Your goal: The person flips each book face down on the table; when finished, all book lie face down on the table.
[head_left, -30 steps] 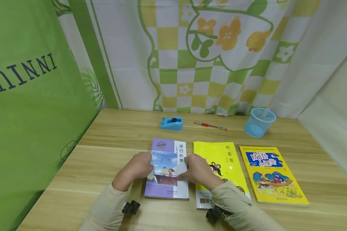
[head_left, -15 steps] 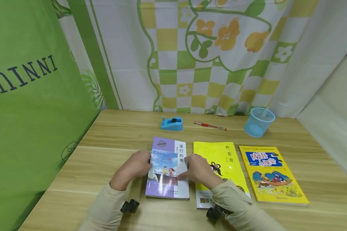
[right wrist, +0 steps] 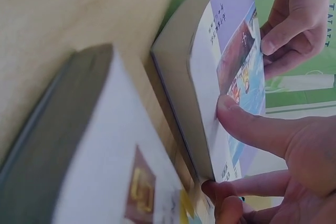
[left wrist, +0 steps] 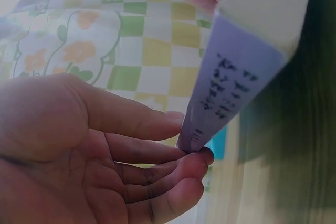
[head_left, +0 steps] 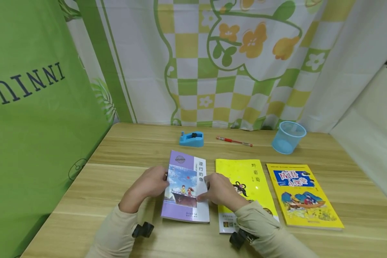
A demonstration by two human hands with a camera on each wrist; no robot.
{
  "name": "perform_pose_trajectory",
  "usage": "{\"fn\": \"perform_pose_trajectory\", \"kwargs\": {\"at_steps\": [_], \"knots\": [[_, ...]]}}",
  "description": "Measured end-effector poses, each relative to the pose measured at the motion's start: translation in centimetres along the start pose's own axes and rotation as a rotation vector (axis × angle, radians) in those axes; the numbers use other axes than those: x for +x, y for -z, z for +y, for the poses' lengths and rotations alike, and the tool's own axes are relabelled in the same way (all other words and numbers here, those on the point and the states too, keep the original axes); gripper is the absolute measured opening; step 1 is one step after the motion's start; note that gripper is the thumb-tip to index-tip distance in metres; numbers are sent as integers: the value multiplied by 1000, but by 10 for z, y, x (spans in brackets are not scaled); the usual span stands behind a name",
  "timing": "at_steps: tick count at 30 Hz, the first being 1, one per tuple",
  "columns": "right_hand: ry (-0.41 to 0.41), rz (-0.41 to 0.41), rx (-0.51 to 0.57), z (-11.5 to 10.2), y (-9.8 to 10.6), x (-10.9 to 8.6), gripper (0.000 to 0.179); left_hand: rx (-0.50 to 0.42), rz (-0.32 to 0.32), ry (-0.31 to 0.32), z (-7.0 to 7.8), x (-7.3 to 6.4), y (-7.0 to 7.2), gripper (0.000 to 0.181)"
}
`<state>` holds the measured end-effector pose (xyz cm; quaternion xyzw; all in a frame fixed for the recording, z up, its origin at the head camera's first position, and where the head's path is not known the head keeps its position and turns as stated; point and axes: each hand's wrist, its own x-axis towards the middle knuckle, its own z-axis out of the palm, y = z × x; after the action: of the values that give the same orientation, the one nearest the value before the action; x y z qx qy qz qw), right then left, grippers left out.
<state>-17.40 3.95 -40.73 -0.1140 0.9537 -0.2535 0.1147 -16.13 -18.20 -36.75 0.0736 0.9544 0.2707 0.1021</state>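
Note:
A purple-and-white book (head_left: 182,182) with a picture of two children on a boat lies between both hands in the head view. My left hand (head_left: 148,184) pinches its left edge; in the left wrist view, thumb (left wrist: 157,124) and fingers meet at the far end of the lilac spine (left wrist: 226,77). My right hand (head_left: 220,190) grips the opposite edge, its thumb (right wrist: 252,124) on the cover and fingers under the page edge. The book's left side tilts up off the table. Beneath the right hand lies a bright yellow book (head_left: 242,168), partly covered by the wrist.
Another yellow book (head_left: 304,197) lies at the right. Along the back of the wooden table (head_left: 122,143) stand a blue tape dispenser (head_left: 192,139), a red pen (head_left: 233,141) and a blue mesh cup (head_left: 288,138). A patterned curtain (head_left: 193,71) hangs behind.
The purple book's left side and far end have risen slightly. My left hand has shifted a little left with that edge; my right hand has stayed nearly in place.

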Motion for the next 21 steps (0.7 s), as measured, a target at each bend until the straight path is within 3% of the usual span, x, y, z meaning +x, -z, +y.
{"fn": "perform_pose_trajectory", "kwargs": {"at_steps": [14, 21], "knots": [[4, -38, 10, -4, 1, -1, 34, 29, 40, -63, 4, -3, 10, 25], [16, -66, 21, -5, 2, -2, 33, -18, 58, -64, 5, -5, 11, 10]]}}
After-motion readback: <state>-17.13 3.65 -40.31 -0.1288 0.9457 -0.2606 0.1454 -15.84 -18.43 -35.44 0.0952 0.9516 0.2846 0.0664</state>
